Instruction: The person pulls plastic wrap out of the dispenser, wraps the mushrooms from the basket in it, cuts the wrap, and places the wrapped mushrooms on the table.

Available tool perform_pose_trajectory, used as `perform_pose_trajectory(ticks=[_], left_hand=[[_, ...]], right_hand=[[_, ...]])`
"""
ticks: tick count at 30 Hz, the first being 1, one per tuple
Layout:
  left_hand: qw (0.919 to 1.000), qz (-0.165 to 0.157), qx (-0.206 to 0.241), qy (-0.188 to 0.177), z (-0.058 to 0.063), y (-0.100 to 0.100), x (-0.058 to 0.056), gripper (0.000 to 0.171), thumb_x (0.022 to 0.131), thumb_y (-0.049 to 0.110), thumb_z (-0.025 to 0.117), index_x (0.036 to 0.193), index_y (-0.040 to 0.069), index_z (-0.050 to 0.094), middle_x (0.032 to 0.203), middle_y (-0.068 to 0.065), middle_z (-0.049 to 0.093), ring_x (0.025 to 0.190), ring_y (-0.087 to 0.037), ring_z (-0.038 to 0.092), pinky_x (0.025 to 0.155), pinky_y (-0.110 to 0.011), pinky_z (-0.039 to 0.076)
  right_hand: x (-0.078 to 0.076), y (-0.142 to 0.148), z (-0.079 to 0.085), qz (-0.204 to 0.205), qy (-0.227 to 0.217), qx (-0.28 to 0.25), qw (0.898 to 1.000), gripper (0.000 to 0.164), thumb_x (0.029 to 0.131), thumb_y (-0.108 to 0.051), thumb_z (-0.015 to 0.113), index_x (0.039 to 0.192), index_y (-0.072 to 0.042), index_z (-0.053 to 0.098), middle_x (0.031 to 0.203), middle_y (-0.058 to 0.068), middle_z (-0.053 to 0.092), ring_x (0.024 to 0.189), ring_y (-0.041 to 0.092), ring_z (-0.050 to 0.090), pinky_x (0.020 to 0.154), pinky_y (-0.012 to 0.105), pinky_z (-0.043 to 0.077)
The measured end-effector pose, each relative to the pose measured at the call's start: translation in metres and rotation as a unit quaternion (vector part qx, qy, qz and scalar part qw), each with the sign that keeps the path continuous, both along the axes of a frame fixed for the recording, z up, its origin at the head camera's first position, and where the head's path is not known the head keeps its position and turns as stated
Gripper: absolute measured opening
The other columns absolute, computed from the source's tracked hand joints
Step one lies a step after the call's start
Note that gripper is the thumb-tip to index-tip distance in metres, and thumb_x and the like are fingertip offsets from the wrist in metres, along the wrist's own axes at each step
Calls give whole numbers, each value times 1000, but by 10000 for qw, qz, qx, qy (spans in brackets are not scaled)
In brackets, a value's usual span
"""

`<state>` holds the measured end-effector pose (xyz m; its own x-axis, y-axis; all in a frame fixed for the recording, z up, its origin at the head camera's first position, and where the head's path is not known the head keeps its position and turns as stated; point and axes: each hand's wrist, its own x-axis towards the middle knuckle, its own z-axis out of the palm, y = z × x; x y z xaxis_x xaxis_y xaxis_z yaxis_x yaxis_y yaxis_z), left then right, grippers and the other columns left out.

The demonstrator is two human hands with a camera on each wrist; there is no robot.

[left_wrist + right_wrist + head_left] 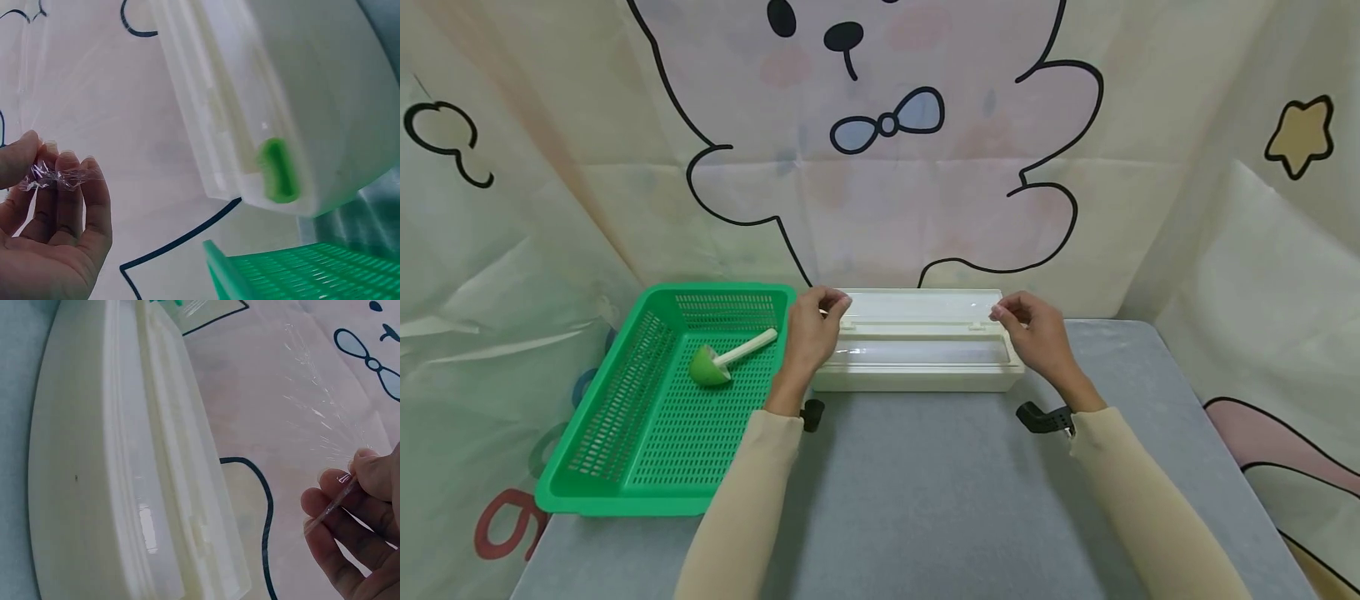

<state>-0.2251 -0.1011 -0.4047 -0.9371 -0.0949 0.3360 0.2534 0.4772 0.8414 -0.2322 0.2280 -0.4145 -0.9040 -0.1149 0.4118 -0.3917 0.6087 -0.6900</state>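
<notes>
A long white cling film dispenser [917, 382] lies on the table with its lid [925, 305] raised at the back. My left hand [815, 333] is above its left end, pinching a bunched edge of clear cling film [62, 178] between thumb and fingers. Over the right end, my right hand [1036, 333] pinches the other corner of the film, seen gathered in the right wrist view [334, 503]. Thin creases fan out from both grips, so the sheet spans between the hands. A green slider or tab [279, 170] shows on the dispenser's left end.
A green perforated basket [625, 505] stands left of the dispenser, close by my left forearm. In it lies a tool with a green dome-shaped head [707, 368] and white handle. Grey cloth covers the table [925, 500]; a printed curtain [887, 208] hangs behind.
</notes>
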Motion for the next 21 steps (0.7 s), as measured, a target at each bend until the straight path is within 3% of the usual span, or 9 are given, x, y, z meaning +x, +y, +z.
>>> perform_pose_trajectory(ticks=[9,16,21], left_hand=[[9998,45,63,187,19,-2,2,18,100,11,67,104,-5,72,97,-20,70,90,-31,64,78,-44,54],[9993,-1,209,302,31,-5,4,17,100,10,67,104,-5,72,97,-19,71,91,-31,64,78,-42,53],[9989,21,232,417,40,-6,7,17,99,11,68,105,-4,73,96,-18,71,88,-28,63,75,-36,50]], right_hand=[[2,1,21,-41,88,-88,9999,14,102,-9,62,103,4,66,95,17,73,87,26,67,72,14,45],[7,-1,35,-39,170,-238,9996,17,103,-10,61,103,6,65,96,18,72,85,9,63,77,16,46],[10,-2,45,-98,214,-343,9991,16,102,-9,62,102,7,66,96,18,72,87,11,65,79,14,46]])
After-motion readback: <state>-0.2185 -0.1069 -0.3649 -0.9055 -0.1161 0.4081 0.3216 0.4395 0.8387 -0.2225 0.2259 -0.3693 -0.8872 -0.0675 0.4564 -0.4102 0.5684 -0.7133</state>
